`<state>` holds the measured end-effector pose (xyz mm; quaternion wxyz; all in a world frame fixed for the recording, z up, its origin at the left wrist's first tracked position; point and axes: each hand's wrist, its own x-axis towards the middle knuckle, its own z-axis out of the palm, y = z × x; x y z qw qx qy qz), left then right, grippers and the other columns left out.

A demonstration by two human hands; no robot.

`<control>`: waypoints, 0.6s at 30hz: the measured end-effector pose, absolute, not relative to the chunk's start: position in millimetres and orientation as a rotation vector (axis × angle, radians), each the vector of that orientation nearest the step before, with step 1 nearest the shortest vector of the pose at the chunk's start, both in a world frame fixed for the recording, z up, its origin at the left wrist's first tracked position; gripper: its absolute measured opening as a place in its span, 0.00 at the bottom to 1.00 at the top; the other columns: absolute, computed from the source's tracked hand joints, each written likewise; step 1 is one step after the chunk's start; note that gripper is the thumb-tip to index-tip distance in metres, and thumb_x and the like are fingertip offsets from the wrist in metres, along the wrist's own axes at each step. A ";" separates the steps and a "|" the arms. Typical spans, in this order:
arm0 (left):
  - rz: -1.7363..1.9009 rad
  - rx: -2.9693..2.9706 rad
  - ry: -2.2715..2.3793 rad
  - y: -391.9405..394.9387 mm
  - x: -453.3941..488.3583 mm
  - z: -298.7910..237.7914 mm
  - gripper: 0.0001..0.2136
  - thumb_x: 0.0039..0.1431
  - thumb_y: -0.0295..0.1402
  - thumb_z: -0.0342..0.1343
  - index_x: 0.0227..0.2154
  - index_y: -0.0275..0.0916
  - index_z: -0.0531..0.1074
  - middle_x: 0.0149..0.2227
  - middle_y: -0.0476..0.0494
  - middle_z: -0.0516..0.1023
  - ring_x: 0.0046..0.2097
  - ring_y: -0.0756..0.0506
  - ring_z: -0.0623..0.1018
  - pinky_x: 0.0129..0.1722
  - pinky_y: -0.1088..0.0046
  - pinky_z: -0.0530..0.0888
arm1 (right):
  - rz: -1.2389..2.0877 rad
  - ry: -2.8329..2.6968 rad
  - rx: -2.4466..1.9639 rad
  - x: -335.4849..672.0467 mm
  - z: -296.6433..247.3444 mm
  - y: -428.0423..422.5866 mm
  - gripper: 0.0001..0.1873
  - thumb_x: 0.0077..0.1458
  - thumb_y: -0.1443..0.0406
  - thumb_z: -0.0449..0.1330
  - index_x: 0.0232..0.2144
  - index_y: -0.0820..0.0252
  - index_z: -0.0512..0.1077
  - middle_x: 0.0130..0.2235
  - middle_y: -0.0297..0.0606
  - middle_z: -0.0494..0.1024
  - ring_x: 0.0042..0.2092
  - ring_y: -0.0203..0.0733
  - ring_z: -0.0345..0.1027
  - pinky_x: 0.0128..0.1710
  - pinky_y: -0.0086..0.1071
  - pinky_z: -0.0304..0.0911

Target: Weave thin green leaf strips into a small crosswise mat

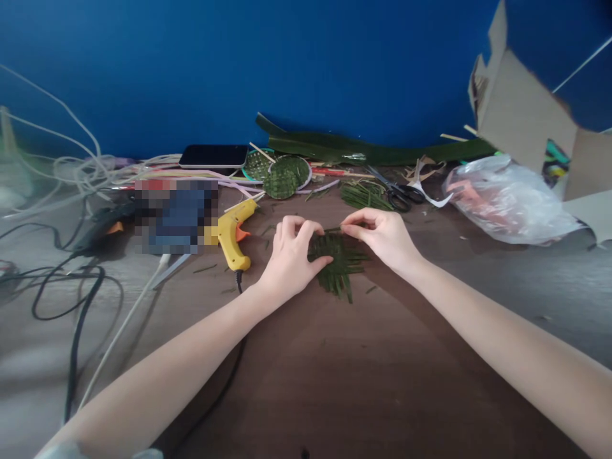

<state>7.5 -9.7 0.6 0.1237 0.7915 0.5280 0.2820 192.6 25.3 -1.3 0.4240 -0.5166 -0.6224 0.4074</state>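
A small woven mat of green leaf strips (337, 261) lies on the table, its loose strip ends sticking out to the right and toward me. My left hand (292, 258) rests over its left side, thumb on the weave and curled fingers at the far edge, holding it down. At the mat's far edge, my right hand (382, 233) pinches the end of a thin leaf strip (333, 229) between thumb and fingertips. Behind the hands is a bundle of cut leaf strips (366, 195), beside black-handled scissors (404, 196).
A yellow glue gun (233, 236) lies left of my left hand, its cord running toward me. Round woven leaf pieces (282, 177), a phone (213, 156) and long leaves (335, 148) line the back. A plastic bag (509, 201) and cardboard (526, 95) stand right; cables (83, 312) lie left.
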 end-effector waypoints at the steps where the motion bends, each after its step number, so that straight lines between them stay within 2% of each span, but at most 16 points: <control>1: 0.815 2.303 1.538 -9.8 7.4 0.9 0.19 0.46 0.29 0.64 0.39 0.40 0.63 0.43 0.44 0.60 0.47 0.42 0.64 0.50 0.58 0.66 | 1.017 -1.585 -1.279 193.3 -1.7 24.8 0.06 0.44 0.62 0.64 0.25 0.59 0.75 0.28 0.36 0.78 0.29 0.37 0.69 0.32 0.34 0.63; 8: 0.757 2.281 1.538 -9.2 7.7 3.7 0.17 0.47 0.28 0.63 0.39 0.40 0.63 0.41 0.45 0.63 0.45 0.43 0.64 0.48 0.58 0.66 | 0.883 -1.762 -1.317 193.9 0.1 22.7 0.05 0.47 0.62 0.63 0.24 0.58 0.75 0.26 0.34 0.77 0.25 0.35 0.63 0.27 0.32 0.58; 18: 0.709 2.279 1.584 -7.9 8.4 5.0 0.18 0.47 0.30 0.64 0.40 0.38 0.64 0.39 0.44 0.68 0.44 0.42 0.67 0.46 0.61 0.66 | 0.791 -1.907 -1.256 193.2 -2.2 22.5 0.04 0.48 0.63 0.63 0.26 0.58 0.76 0.29 0.35 0.74 0.28 0.35 0.60 0.30 0.32 0.54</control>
